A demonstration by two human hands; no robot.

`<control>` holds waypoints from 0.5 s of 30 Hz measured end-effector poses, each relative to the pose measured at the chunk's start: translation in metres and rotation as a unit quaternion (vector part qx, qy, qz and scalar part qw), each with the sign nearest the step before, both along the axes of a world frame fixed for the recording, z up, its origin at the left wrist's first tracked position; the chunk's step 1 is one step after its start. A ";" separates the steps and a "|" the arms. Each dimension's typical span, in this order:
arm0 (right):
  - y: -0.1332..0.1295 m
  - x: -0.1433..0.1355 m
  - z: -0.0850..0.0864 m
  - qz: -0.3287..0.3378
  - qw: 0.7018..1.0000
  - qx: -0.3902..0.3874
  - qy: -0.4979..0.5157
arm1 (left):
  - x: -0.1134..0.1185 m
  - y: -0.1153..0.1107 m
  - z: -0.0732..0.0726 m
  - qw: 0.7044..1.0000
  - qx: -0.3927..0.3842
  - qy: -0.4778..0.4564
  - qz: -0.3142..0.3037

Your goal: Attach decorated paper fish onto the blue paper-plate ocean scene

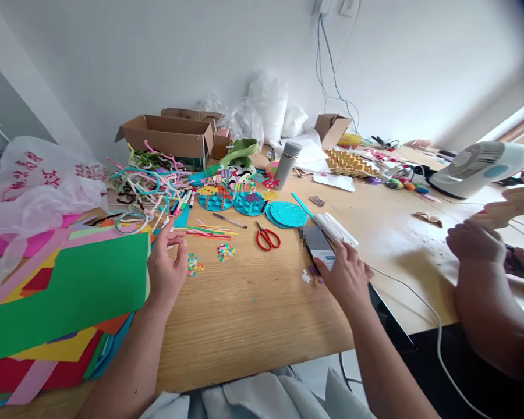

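My right hand (346, 272) is over a phone (319, 247) with a lit screen, fingers spread and touching or nearly touching it. My left hand (168, 265) hovers beside the green sheet (102, 285), fingers curved and apart, with nothing visible in it. Between the hands lie red-handled scissors (268, 238), a pen (229, 220) and two small multicoloured pieces (226, 251). Blue discs (288, 214) rest behind the scissors, near thin paper strips (209, 233).
Stacked coloured paper (65, 346) covers the left side. Behind are pipe cleaners (151, 180), a cardboard box (166, 134) and a grey bottle (287, 166). Another person's hand (475, 247) holds wavy brown material at right, near a white fan (484, 169). A cable (419, 297) crosses the right side.
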State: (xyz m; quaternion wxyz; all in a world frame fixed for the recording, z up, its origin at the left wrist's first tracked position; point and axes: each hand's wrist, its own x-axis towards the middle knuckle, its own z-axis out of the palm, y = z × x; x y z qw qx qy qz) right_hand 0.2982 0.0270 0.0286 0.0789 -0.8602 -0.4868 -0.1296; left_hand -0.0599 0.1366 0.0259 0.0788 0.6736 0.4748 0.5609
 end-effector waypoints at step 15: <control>-0.105 0.046 -0.012 -0.096 0.992 -0.077 0.009 | 0.004 -0.001 -0.001 1.000 -0.013 0.012 0.001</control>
